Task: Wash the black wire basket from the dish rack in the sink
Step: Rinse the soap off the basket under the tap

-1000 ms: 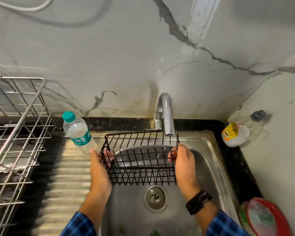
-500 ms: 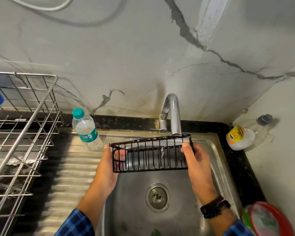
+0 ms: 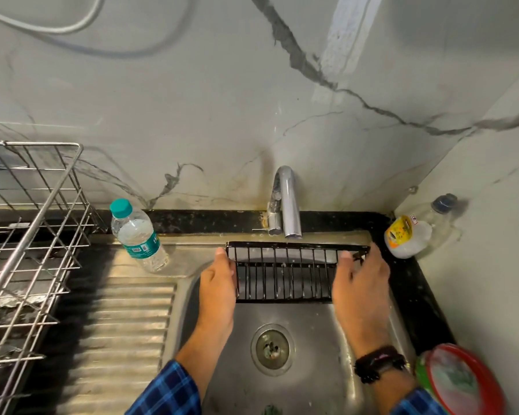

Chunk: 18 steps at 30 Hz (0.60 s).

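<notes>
Black wire basket (image 3: 285, 274) is over the sink (image 3: 312, 384), at 12 o'clock from the drain (image 3: 271, 348), directly under the tap spout (image 3: 286, 202). Probably so the water lands on the wires and drips go into the bowl.

Left hand (image 3: 218, 283) has its grip on the left end, thumb on the top corner. Right hand (image 3: 360, 289) has its grip on the right end, thumb in front, fingers behind. Holding both ends likely lets them tilt it under the spout.

Can't tell if water is running.

Dish rack (image 3: 33, 235) is at 9 o'clock, water bottle (image 3: 138, 235) at 10, and the soap bottle (image 3: 408, 235) on the table at 2, within reach.
</notes>
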Motion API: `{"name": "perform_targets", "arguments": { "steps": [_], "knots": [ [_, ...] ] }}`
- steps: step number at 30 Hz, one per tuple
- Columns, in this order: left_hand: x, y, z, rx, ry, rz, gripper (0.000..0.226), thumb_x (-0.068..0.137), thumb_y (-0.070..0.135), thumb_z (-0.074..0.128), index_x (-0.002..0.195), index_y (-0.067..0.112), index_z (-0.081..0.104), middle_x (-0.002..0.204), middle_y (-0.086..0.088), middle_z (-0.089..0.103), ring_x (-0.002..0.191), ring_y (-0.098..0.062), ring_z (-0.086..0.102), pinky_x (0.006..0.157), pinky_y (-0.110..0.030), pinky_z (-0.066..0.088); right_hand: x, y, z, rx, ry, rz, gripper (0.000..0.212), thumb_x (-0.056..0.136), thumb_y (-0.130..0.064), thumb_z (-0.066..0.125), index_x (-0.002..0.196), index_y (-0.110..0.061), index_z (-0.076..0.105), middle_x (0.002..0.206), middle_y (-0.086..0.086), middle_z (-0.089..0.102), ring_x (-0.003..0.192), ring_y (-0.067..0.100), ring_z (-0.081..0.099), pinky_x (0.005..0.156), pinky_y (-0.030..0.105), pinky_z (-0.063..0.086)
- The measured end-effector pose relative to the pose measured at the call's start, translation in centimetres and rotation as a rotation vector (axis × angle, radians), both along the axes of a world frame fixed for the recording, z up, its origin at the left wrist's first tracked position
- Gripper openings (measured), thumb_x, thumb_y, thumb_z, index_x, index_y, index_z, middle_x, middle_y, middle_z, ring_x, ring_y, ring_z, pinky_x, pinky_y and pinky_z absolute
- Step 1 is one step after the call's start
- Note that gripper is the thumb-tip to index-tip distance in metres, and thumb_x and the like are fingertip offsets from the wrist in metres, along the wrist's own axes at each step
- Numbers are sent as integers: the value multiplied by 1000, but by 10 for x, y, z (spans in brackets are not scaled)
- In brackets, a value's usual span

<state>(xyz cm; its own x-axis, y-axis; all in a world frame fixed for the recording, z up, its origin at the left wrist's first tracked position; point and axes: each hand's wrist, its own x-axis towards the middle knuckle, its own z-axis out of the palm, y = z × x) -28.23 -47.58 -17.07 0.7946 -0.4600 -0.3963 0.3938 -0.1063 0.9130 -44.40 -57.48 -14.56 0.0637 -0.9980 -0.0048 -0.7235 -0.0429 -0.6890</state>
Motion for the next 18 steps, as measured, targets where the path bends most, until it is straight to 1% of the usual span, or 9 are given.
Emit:
{"name": "perform_targets", "arguments": {
  "steps": [1, 3, 6, 8, 11, 12, 14, 16, 18],
  "knots": [
    [-2, -2, -2, -8, 3, 19, 46, 106, 42, 42, 70, 19, 60, 61, 1, 51, 65, -17, 47, 67, -34, 39, 5, 0, 0, -35, 211, 68, 72, 100, -58, 30, 158, -18, 14, 155, 24, 31, 137, 39, 43, 105, 53, 46],
    [-5, -8, -3, -19, 19, 51, 45, 105, 43, 42, 69, 19, 56, 63, 0, 47, 64, -16, 44, 64, -33, 36, 22, 3, 1, -51, 543, 188, 78, 96, -65, 10, 160, -22, -3, 162, 33, 2, 150, 47, 10, 118, 65, 19],
    [-7, -9, -13, -27, 11, -5, 47, 106, 48, 39, 89, 14, 67, 81, -6, 65, 78, -17, 59, 72, -32, 47, 54, 23, 0, -120, 602, 391, 78, 94, -64, -5, 158, -21, -7, 158, 33, -15, 149, 48, -10, 117, 71, 3],
    [-7, -6, -22, -25, -25, -40, 37, 108, 35, 40, 98, 15, 69, 94, -5, 73, 88, -14, 66, 75, -25, 55, 75, 45, -6, -246, 570, 595, 73, 99, -61, -1, 159, -19, 6, 160, 27, -6, 151, 45, -4, 116, 72, 2],
    [-12, -1, -20, -152, 99, -78, 29, 108, 9, 36, 111, 27, 58, 107, 28, 69, 109, 9, 57, 83, -9, 48, 95, 61, -8, -317, 518, 817, 65, 105, -53, 3, 159, -20, 17, 167, 8, 9, 154, 30, 3, 116, 71, -2],
    [-11, 0, -17, -126, 87, -54, 28, 109, 15, 36, 106, 26, 62, 99, 27, 73, 111, 2, 60, 83, -12, 49, 95, 59, -6, -344, 534, 841, 62, 105, -53, 7, 159, -22, 16, 167, 6, 12, 154, 28, 5, 117, 68, -4],
    [-2, 5, -25, -117, 145, 46, 37, 108, 35, 39, 105, 15, 71, 97, 1, 79, 105, -19, 71, 86, -31, 55, 84, 46, -2, -376, 581, 811, 62, 103, -57, 11, 158, -27, 14, 165, 8, 19, 153, 28, 13, 117, 62, -7],
    [7, 11, -24, -139, 184, 110, 48, 105, 46, 44, 114, 8, 70, 107, -14, 76, 106, -27, 71, 96, -43, 54, 60, 23, 1, -343, 616, 638, 67, 100, -62, 10, 151, -27, 35, 156, 6, 39, 149, 29, 30, 118, 63, -1],
    [14, 17, -25, -112, 180, 151, 56, 100, 55, 48, 121, 7, 66, 120, -16, 72, 118, -30, 65, 108, -52, 47, 31, -9, 5, -222, 585, 427, 66, 97, -63, 7, 120, -28, 57, 131, 1, 61, 130, 24, 51, 118, 68, 14]
  ]
}}
